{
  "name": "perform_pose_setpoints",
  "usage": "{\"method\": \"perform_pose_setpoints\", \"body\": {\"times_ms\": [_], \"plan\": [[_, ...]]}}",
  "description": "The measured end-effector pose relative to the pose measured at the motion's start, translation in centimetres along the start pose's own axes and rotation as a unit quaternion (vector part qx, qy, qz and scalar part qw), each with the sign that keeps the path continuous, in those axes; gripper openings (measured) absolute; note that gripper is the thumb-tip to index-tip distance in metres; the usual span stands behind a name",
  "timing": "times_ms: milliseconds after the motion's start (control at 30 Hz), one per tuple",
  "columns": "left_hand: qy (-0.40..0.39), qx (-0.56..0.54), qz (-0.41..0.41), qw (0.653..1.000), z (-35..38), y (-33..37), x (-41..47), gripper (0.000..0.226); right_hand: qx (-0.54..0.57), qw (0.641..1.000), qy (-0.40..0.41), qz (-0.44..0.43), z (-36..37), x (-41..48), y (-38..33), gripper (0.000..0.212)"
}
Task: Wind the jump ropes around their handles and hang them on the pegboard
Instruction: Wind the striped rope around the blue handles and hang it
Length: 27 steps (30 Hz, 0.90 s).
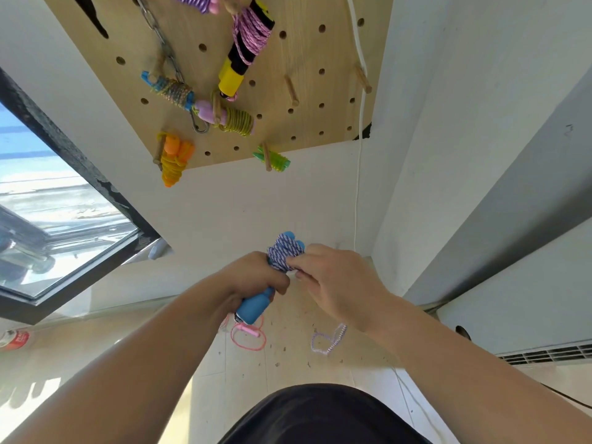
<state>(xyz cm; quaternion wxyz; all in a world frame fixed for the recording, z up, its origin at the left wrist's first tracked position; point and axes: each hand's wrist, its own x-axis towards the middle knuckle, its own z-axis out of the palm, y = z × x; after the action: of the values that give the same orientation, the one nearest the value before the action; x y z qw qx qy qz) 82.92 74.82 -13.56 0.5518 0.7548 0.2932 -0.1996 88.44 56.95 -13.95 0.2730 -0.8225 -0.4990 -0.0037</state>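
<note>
My left hand (253, 280) grips the blue handles (254, 307) of a jump rope, held in front of me below the pegboard. A purple-and-white striped rope (283, 256) is coiled around the handles' upper part. My right hand (333, 283) pinches that coil from the right. The wooden pegboard (304, 100) on the wall above carries several wound ropes: a yellow-and-black one (245, 56), a blue one (171, 91), a lilac one (227, 118), an orange one (173, 161) and a green one (272, 158).
Bare wooden pegs (291, 91) stick out at the board's right side. A pink rope (248, 336) and a purple-white rope (330, 339) lie on the floor below. A window (57, 219) is at left, a white cable (360, 155) runs down the wall, and a vent (544, 354) sits at right.
</note>
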Motion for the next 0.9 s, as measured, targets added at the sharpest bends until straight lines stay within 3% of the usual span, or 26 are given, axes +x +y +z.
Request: {"method": "perform_pose_setpoints", "body": {"times_ms": [100,267,367,433,500,600,667,767,833,900], "plan": [[-0.033,-0.068,0.018,0.997,0.0,0.9,-1.5,0.026,0.155,0.985,0.065,0.039,-1.1,-0.9,0.2,0.008],[-0.102,-0.149,0.062,0.982,0.7,1.9,-3.4,0.018,0.337,0.928,0.019,0.159,-2.0,-2.4,0.3,0.016],[-0.200,-0.181,0.086,0.959,1.6,2.0,-4.0,0.019,0.470,0.858,0.012,0.207,-2.1,-2.2,0.7,0.053],[-0.287,-0.222,0.075,0.929,2.0,2.0,-4.2,0.021,0.505,0.840,-0.043,0.193,-2.7,-1.7,0.8,0.073],[-0.359,-0.246,0.062,0.898,2.1,1.9,-4.2,0.017,0.528,0.831,-0.086,0.153,-3.4,-1.1,0.9,0.068],[-0.399,-0.236,0.064,0.884,2.0,1.5,-3.9,0.014,0.511,0.845,-0.082,0.137,-3.6,-1.1,1.0,0.061],[-0.385,-0.192,0.083,0.899,1.7,1.6,-3.7,0.013,0.467,0.870,-0.056,0.147,-3.2,-1.5,1.0,0.054],[-0.298,-0.077,0.112,0.945,1.2,2.3,-3.6,0.020,0.451,0.876,-0.015,0.168,-2.8,-2.0,0.6,0.040],[-0.179,0.053,0.133,0.973,1.0,2.4,-3.4,0.025,0.442,0.877,-0.003,0.188,-2.8,-2.1,0.7,0.037],[-0.016,0.160,0.146,0.976,1.1,2.0,-3.5,0.043,0.461,0.861,0.019,0.215,-3.0,-2.1,1.0,0.035]]}}
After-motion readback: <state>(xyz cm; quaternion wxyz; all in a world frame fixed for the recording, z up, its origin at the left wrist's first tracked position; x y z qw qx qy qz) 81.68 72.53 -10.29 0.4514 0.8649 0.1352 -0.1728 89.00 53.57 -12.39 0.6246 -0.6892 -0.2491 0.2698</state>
